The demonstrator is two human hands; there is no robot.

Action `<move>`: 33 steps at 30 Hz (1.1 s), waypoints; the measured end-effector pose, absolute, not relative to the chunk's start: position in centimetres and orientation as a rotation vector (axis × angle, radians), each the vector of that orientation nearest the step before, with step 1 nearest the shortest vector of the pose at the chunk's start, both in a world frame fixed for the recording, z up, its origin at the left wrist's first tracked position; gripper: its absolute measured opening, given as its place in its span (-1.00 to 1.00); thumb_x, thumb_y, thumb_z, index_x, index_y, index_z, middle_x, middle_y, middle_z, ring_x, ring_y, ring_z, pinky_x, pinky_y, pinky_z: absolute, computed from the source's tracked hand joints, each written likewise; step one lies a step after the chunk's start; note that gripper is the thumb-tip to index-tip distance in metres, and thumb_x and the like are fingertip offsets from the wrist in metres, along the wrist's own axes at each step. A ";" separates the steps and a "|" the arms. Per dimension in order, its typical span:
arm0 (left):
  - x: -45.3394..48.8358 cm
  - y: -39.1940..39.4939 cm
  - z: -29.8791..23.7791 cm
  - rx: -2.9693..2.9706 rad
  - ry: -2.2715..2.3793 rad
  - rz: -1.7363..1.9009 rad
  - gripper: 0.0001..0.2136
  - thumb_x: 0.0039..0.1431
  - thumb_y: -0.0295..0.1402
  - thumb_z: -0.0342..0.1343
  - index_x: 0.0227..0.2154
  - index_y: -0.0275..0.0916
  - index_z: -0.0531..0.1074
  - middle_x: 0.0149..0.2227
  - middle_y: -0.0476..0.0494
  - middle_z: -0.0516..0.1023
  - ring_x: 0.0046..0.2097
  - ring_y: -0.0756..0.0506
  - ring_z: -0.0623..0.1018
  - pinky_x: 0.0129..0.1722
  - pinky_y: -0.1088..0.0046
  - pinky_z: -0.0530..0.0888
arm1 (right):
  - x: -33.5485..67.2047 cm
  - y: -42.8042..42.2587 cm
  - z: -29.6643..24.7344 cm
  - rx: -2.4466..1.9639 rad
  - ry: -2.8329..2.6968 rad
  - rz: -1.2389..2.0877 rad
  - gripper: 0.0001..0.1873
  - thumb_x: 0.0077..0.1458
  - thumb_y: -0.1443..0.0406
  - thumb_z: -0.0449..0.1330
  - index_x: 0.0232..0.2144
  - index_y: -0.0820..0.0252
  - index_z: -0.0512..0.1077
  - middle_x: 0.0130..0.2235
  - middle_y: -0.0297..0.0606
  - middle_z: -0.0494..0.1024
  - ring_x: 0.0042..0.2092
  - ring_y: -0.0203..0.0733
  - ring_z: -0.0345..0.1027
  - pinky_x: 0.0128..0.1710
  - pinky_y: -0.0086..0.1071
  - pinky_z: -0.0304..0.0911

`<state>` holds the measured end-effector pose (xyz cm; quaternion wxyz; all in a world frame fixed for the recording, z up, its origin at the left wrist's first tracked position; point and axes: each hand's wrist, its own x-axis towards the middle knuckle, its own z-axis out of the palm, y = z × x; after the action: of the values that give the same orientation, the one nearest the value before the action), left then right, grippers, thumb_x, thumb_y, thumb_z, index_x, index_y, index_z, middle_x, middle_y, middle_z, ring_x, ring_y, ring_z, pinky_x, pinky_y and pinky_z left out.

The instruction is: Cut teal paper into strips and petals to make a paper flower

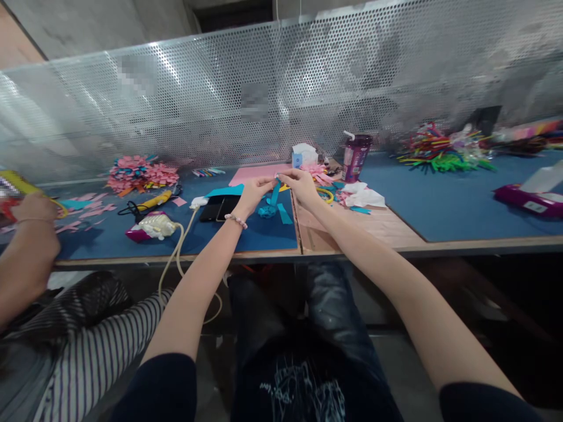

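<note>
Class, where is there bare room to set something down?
The widest bare patch is blue tabletop between the white tissue and the rightmost purple tool, in front of the colourful bundle. A smaller one lies between the blue flower and the front edge. It is crowded around the left hand, the right hand and the pink scraps.

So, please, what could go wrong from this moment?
The left hand and right hand seem to pinch only the top end of the narrow blue strip, so it might slip or tear.

The pale cord hangs over the table edge beside the left forearm; an arm movement might catch it.

The cup stands near crumpled white paper. If knocked, it might wet the paper, though its contents are hidden.
</note>
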<state>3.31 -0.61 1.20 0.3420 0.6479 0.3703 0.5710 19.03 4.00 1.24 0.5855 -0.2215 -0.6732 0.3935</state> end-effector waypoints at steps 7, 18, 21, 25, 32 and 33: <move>3.5 -0.9 1.4 1.680 0.960 1.477 -0.62 -0.01 -0.11 0.27 -0.22 -0.29 0.59 -0.21 -0.24 0.63 -0.20 -0.10 0.56 -0.15 0.38 0.43 | 19.1 3.7 1.4 -0.508 -1.583 0.890 -0.73 -0.09 0.11 0.31 -0.44 0.22 0.53 -0.48 -0.29 0.55 -0.38 -0.21 0.41 -0.27 -0.31 0.33; 3.5 -0.8 1.4 1.676 0.992 1.494 -0.62 -0.04 -0.10 0.28 -0.24 -0.29 0.59 -0.24 -0.23 0.63 -0.22 -0.09 0.56 -0.18 0.39 0.43 | 19.1 3.8 1.5 -0.511 -1.584 0.888 -0.73 -0.09 0.12 0.31 -0.43 0.22 0.54 -0.46 -0.28 0.56 -0.37 -0.22 0.41 -0.26 -0.32 0.33; 3.3 -0.5 1.2 1.664 0.991 1.520 -0.66 -0.04 -0.13 0.28 -0.26 -0.28 0.59 -0.24 -0.21 0.64 -0.22 -0.08 0.56 -0.17 0.39 0.44 | 19.3 3.7 1.5 -0.489 -1.618 0.850 -0.72 -0.06 0.14 0.29 -0.32 0.19 0.55 -0.39 -0.28 0.57 -0.34 -0.22 0.42 -0.25 -0.33 0.33; 3.3 -0.2 1.1 1.630 1.024 1.551 -0.67 -0.05 -0.15 0.28 -0.27 -0.28 0.59 -0.24 -0.20 0.63 -0.23 -0.08 0.56 -0.18 0.40 0.44 | 19.6 3.5 1.6 -0.486 -1.674 0.751 -0.68 -0.02 0.17 0.27 -0.18 0.12 0.55 -0.28 -0.28 0.58 -0.27 -0.22 0.41 -0.23 -0.34 0.31; 3.4 -0.4 1.2 1.637 1.036 1.535 -0.67 -0.04 -0.16 0.28 -0.25 -0.27 0.60 -0.25 -0.19 0.63 -0.24 -0.06 0.55 -0.19 0.41 0.43 | 19.6 3.4 1.7 -0.506 -1.693 0.684 -0.75 0.02 0.19 0.25 -0.23 0.09 0.58 -0.25 -0.28 0.59 -0.32 -0.24 0.38 -0.26 -0.34 0.27; 3.4 -0.4 1.2 1.637 1.036 1.537 -0.67 -0.04 -0.16 0.28 -0.25 -0.27 0.60 -0.26 -0.19 0.63 -0.25 -0.06 0.55 -0.19 0.41 0.43 | 19.6 3.4 1.7 -0.501 -1.692 0.682 -0.75 0.02 0.19 0.25 -0.23 0.10 0.58 -0.26 -0.28 0.59 -0.33 -0.25 0.38 -0.27 -0.34 0.27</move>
<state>3.38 -0.38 1.17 0.3282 0.6254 0.3956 0.5871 19.62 3.39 1.65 0.5850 -0.2147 -0.7255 0.2922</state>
